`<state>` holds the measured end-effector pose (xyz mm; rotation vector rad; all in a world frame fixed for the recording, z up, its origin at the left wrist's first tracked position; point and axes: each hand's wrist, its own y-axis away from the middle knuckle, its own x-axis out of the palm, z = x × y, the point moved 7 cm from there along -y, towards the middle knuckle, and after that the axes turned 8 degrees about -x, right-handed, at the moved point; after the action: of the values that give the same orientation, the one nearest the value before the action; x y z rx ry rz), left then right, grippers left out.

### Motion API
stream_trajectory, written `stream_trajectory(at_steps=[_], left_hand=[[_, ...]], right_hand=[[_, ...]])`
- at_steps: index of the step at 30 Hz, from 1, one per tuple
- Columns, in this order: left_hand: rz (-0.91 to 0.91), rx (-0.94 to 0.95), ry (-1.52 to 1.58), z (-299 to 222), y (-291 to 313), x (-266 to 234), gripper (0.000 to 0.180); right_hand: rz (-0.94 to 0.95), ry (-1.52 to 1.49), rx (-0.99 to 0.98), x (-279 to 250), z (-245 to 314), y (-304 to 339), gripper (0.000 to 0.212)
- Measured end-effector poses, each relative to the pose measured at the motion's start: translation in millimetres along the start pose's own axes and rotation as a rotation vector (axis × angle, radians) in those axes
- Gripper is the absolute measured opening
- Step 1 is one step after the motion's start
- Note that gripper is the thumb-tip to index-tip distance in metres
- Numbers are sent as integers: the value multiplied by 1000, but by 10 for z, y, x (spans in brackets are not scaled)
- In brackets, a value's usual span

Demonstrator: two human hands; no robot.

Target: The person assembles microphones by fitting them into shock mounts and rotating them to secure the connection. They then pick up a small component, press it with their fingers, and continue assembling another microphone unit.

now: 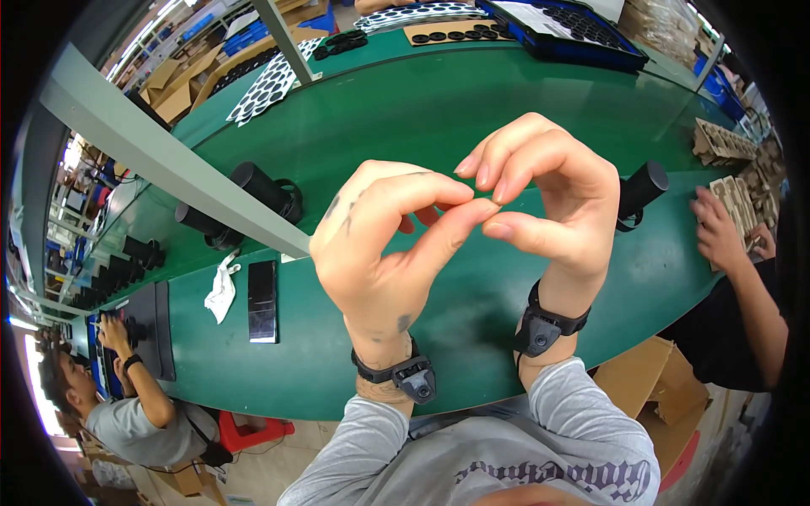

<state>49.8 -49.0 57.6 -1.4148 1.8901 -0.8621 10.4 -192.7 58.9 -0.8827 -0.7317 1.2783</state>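
My left hand (371,232) and my right hand (565,190) are raised over the green workbench (456,337), and their fingertips meet in front of me. The left thumb and forefinger are pressed together in a pinch. The right thumb and fingers curl round the same spot. Anything between the fingertips is too small to make out. Just beyond my right wrist stands a black cylinder (645,185), tilted, on a black ring-like base. A dark phone (262,301) and a crumpled white cloth (222,288) lie on the bench to my left.
A slanting grey post (177,160) crosses the left side, with several black cylinders (261,187) behind it. At the back are a blue tray (582,38) of black parts and patterned sheets (266,88). Co-workers sit left and right, the right one's hand (721,232) by moulded cardboard trays (732,207).
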Motion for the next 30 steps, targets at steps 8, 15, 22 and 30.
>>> stream_trajectory(at_steps=[8,15,22,30], left_hand=[[-38,144,-201,-51,-14,-27,25],[29,282,-222,-110,6,9,23],[93,282,-179,-105,-1,29,23],[62,-8,9,-36,-6,34,24]], right_hand=[[130,2,17,-6,-1,5,20],[176,58,104,3,-4,45,19],[233,-62,117,32,-54,43,21],[157,-648,254,213,-362,82,27]])
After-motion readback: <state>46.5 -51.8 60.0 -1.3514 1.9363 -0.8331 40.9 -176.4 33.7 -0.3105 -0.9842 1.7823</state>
